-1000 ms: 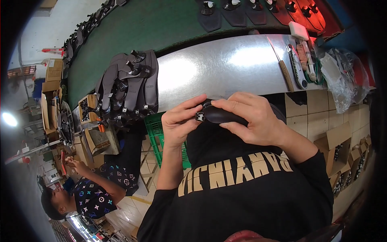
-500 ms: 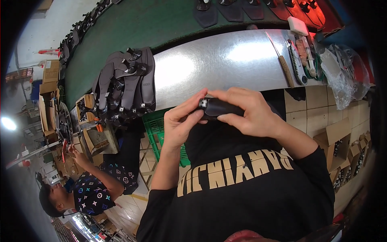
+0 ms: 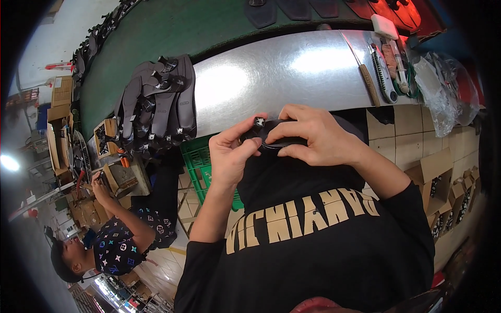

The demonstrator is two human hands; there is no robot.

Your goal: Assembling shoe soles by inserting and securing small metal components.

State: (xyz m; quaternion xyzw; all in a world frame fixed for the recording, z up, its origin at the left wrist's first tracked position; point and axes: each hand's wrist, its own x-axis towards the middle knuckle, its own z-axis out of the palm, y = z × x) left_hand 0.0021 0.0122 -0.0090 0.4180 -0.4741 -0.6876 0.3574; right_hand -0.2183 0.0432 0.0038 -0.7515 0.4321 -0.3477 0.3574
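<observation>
Over the near edge of the metal counter, my two hands hold a dark sandal point(image 3: 271, 125) with a glossy rim and a small black-and-white tab. My left hand point(image 3: 228, 155) pinches the end by the tab between thumb and fingers. Closed along its other side is my right hand point(image 3: 323, 136), fingertips and thumb pressing near the rim. Fingers cover much of its shape. Left of my hands, a pile of similar dark grey sandals point(image 3: 166, 107) lies stacked with several white-marked tabs facing me.
On the metal counter point(image 3: 261, 78) at right lie a wooden-handled awl point(image 3: 368, 83), a utility knife point(image 3: 385, 78) and a white block point(image 3: 384, 26). A green belt point(image 3: 209, 26) runs behind. Below stands a green crate point(image 3: 195, 161). A co-worker point(image 3: 130, 235) is at left.
My right fingers have shifted from wrapping the sandal's body to pressing near its rim. The sandal has turned, its tab now standing higher. The view has shifted slightly.
</observation>
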